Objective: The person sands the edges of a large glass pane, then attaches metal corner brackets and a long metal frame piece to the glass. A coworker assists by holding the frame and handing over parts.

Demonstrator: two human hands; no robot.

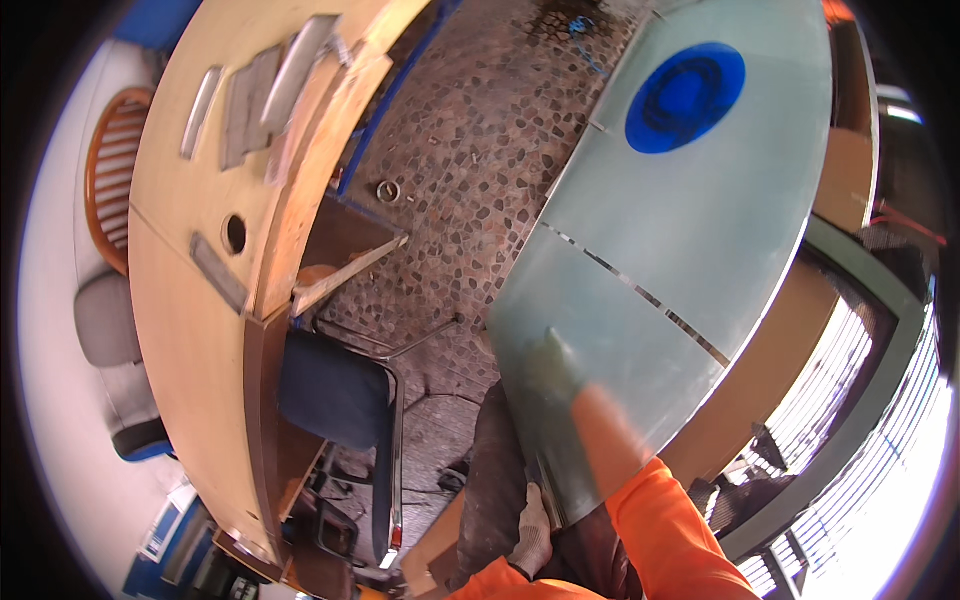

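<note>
Large frosted glass panel [680, 220]: rigid, heavy, fragile. Gloved left hand [533, 535] clamps its near edge; right hand [555, 370] presses flat behind it.

workshop (furniture-making?): bare plywood desk [190, 330], frosted glass panel [690, 220].

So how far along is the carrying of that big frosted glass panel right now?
Done: the frosted glass panel is off the pebble floor and tilted. In hand: the gloved left hand grips its lower edge, while the right hand, seen through the glass, presses flat behind it. Left: it rests on nothing yet; the wooden desk stands apart on the left.
</note>
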